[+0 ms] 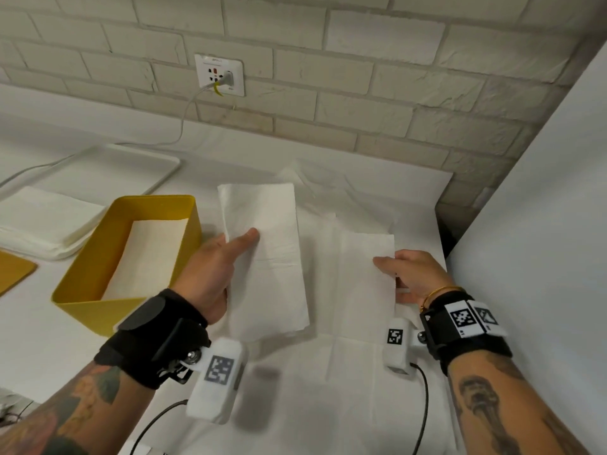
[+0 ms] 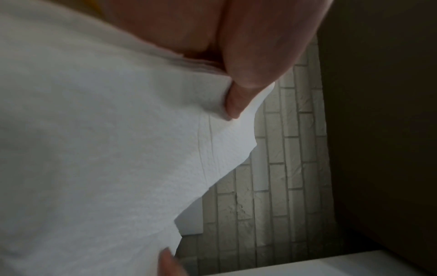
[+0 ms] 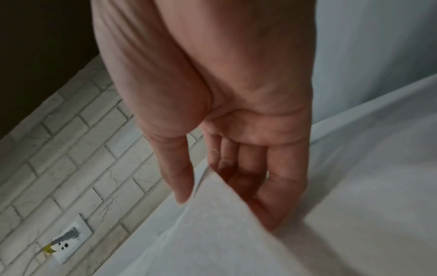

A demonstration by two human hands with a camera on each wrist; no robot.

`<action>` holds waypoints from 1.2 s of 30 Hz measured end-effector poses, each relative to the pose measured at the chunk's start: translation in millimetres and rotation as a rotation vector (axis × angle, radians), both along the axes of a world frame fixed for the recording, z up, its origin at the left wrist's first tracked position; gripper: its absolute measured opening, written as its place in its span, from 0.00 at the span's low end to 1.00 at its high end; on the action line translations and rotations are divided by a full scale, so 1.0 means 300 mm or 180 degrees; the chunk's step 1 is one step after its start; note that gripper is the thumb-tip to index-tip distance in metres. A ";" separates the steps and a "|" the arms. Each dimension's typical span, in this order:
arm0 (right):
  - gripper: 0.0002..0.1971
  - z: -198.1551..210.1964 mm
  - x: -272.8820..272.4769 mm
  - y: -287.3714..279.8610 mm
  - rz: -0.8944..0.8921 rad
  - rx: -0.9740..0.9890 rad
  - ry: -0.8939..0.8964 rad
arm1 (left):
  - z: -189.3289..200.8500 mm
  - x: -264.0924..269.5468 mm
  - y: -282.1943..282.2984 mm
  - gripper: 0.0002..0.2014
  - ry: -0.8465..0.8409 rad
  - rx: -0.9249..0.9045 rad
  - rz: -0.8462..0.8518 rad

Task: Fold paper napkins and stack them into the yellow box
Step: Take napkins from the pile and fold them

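Napkins lie at several spots on the white table (image 1: 328,405), and going from the left, a flat stack of unfolded napkins (image 1: 46,221) sits at the far left edge, with a white tray (image 1: 131,165) beyond it. Just right of that stack stands the yellow box (image 1: 131,257), a long open container tilted to the view, with folded white napkins already lying flat in its bottom. Right of the box, the left hand (image 1: 213,267) pinches a folded napkin (image 1: 266,257) at its left long edge, thumb on top and fingers beneath; the left wrist view shows the thumb pressed on the layered edge. This napkin is a long white rectangle with a faint cross crease, raised a little off the table. Further right, the right hand (image 1: 410,274) pinches the right edge of an unfolded napkin (image 1: 364,274), thumb above and fingers curled under the lifted flap. On the far brick wall sits a socket (image 1: 219,74) with a plug in it.
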State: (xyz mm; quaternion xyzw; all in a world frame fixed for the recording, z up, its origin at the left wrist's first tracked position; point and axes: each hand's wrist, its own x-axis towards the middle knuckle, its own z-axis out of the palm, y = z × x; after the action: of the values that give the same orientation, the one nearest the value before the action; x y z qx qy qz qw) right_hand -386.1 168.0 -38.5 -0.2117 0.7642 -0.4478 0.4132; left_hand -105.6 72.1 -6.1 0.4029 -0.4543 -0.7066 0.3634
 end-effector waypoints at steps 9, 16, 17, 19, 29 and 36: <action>0.10 0.034 -0.018 -0.011 0.0407 0.0168 0.0659 | -0.123 -0.042 0.023 0.11 -0.0370 0.0477 -0.0193; 0.26 0.100 0.144 -0.096 0.1121 -0.0025 0.1295 | -0.168 -0.050 0.010 0.15 -0.0419 0.0889 -0.0101; 0.29 0.087 0.174 -0.100 0.1347 0.0152 0.1277 | -0.174 -0.050 0.009 0.15 -0.0424 0.0914 -0.0082; 0.31 0.047 0.200 -0.097 0.1446 0.0320 0.1148 | -0.185 -0.047 0.005 0.13 -0.0406 0.0940 -0.0072; 0.17 -0.078 0.136 -0.084 0.0221 0.0184 0.0731 | -0.205 -0.036 0.003 0.15 -0.0349 0.1068 -0.0189; 0.09 -0.076 0.168 -0.119 0.0132 0.0022 0.0740 | -0.210 -0.031 0.007 0.15 -0.0169 0.1121 -0.0211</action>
State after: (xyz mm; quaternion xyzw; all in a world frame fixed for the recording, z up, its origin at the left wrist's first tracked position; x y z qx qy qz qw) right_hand -335.7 132.3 -61.2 -0.2766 0.8039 -0.4089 0.3316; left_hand -114.9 74.1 -69.1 0.4636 -0.3460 -0.7759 0.2516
